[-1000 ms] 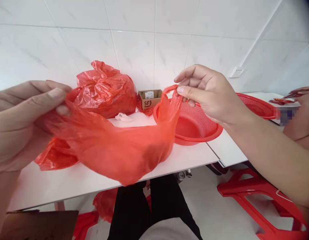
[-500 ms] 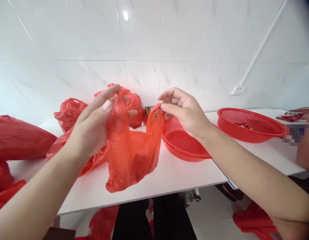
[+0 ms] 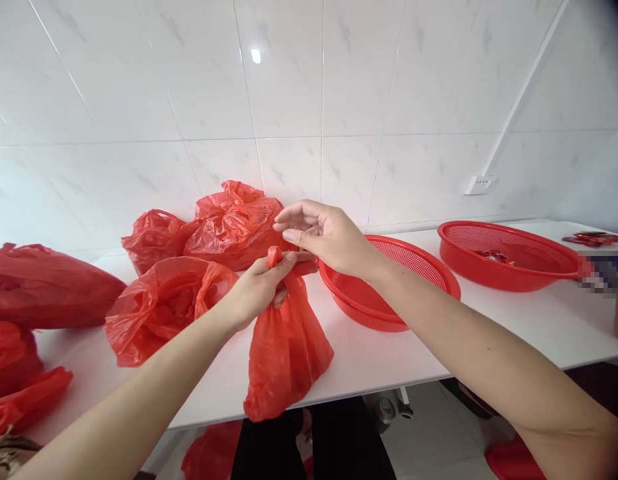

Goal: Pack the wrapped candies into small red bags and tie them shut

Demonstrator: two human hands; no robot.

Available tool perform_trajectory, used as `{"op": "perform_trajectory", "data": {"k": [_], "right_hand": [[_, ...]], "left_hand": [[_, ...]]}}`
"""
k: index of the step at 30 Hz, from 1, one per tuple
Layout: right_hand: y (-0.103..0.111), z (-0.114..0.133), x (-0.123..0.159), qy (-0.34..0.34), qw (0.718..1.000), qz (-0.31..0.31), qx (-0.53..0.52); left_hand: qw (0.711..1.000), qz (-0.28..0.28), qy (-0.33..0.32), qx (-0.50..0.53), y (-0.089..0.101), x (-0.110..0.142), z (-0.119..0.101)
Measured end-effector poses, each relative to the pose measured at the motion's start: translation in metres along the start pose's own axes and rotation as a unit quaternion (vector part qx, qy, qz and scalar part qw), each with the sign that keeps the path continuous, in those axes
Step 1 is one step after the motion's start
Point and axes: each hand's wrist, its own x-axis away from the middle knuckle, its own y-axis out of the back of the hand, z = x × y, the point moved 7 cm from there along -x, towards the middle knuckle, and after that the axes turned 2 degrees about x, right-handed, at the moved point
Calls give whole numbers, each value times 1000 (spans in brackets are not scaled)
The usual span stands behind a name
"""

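A small red plastic bag (image 3: 290, 353) hangs over the table's front edge with its neck bunched together. My left hand (image 3: 261, 283) is closed around that neck, and a twist of plastic sticks up between thumb and fingers. Just above and to the right, my right hand (image 3: 329, 237) has curved fingers, with a gap between thumb and fingertips; nothing shows in it. To the left of the held bag, a larger red bag (image 3: 133, 320) stands with its mouth spread, and red contents show inside. What is in the held bag cannot be made out.
Several filled red bags (image 3: 233, 230) lie along the wall and at the left. A red mesh basket (image 3: 379, 323) sits behind my right forearm; another red basket (image 3: 509, 277) with small items stands farther right. Small packets (image 3: 591, 239) lie on the white table (image 3: 213, 393).
The bag's two handles, held apart before, are now gathered in my left hand, which moved right and down. My right hand has let go of its handle and shifted slightly left.
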Motion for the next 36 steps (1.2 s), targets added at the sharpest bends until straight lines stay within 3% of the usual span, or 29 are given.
{"op": "perform_trajectory", "data": {"k": [4, 7, 11, 17, 20, 23, 25, 27, 32, 34, 36], "right_hand": [[-2, -41, 20, -117, 992, 40, -9], [-3, -52, 31, -137, 990, 36, -23], [5, -43, 37, -133, 990, -44, 6], [-11, -22, 44, -65, 997, -30, 20], [-17, -25, 47, -66, 997, -35, 6], [-23, -25, 53, -75, 996, -30, -31], [-30, -21, 59, -73, 996, -5, -57], [-35, -18, 63, -65, 995, 19, -69], [-27, -36, 59, -52, 995, -55, -70], [-35, -49, 55, -67, 995, -24, -74], [-44, -61, 54, -94, 993, 3, -65]], "left_hand": [[999, -22, -12, 40, 5, -1, 5], [1000, -10, -20, -16, 5, 0, 6], [991, -39, -52, -115, 9, 3, 1], [958, -44, 1, -283, 18, 5, 0], [968, -5, 47, -247, 18, 6, 7], [989, 46, 82, -116, 17, 8, 15], [996, 60, 51, -41, 19, 8, 12], [996, 85, 20, -29, 20, 9, 8], [979, 124, -19, -159, 14, 15, 5], [969, 116, -53, -211, 11, 17, 3], [954, 57, -98, -276, 13, 17, 1]]}}
